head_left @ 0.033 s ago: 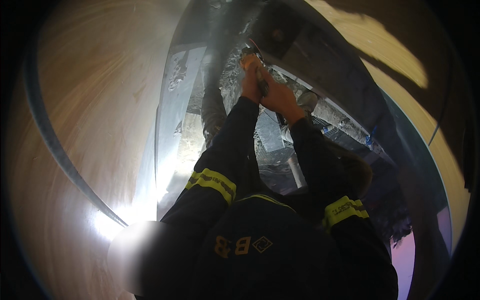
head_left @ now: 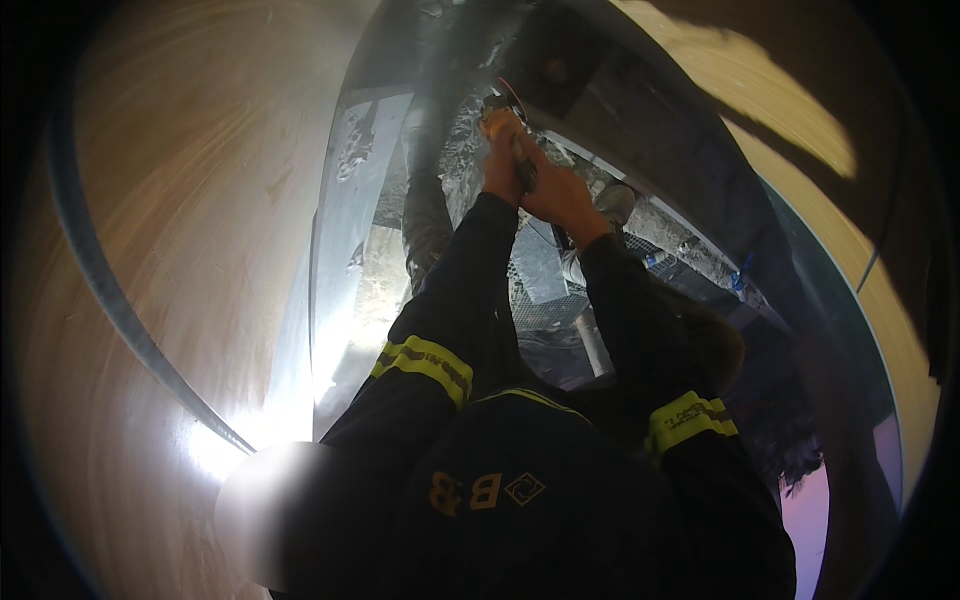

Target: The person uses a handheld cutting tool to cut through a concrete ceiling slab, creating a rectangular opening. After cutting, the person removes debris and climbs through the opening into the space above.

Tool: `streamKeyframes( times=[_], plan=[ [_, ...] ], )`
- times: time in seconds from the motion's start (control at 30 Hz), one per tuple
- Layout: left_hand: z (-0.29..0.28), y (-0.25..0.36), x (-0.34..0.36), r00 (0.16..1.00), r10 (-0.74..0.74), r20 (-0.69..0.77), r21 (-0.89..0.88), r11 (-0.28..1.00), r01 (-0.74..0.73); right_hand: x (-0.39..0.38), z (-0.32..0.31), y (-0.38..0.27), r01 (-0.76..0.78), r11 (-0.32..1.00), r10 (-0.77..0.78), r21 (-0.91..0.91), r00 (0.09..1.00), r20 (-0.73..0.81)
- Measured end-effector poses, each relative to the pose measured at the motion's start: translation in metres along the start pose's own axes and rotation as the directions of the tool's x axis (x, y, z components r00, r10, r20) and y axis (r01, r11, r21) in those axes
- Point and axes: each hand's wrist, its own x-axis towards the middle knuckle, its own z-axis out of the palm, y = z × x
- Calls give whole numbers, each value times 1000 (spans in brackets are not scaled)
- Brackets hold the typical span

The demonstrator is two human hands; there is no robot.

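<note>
Both arms reach forward in dark sleeves with yellow reflective bands. Their hands meet around a dark hand-held tool (head_left: 524, 168) near the top middle. My left hand (head_left: 499, 170) is closed around its left side, with the front fingers in an orange glow. From the right, my right hand (head_left: 560, 195) is closed around the back part of the tool. A dark block forms the tool's front end, with a thin red curved line beside it. Shadow hides the tool's exact kind and whatever it touches. Rough grey debris lies just beyond and below the hands.
A wood-coloured curved wall (head_left: 200, 200) rises at left, crossed by a grey curved strip (head_left: 110, 290). Bright light glares low on it. Dark sloping panels (head_left: 660, 120) stand at right. Below the arms are mesh (head_left: 545, 318), a pale pipe (head_left: 592, 345) and a blue piece (head_left: 740, 280).
</note>
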Motion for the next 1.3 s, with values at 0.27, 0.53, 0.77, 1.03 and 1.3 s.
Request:
streamKeyframes(
  times=[0.27, 0.53, 0.77, 1.03, 1.3],
  plan=[
    [-4, 1, 17, 999, -18, 30, -50, 999, 20, 16, 4, 4, 10, 1000, -10, 12, 1000, 12],
    [-25, 2, 27, 998, 59, 31, -96, 994, -56, 16, 7, -9, 46, 998, -48, 36, 998, 35],
    [19, 3, -29, 999, 38, -17, -86, 996, -39, -5, -1, 7, 19, 1000, -19, -5, 1000, 22],
    [22, 4, -58, 980, 198, 37, 124, 972, -201, -26, -9, 1, 23, 999, -23, 35, 1000, -13],
    [33, 8, -72, 993, 116, -32, 35, 993, -115, -32, -7, 2, 28, 999, -27, 46, 999, -30]
  ],
)
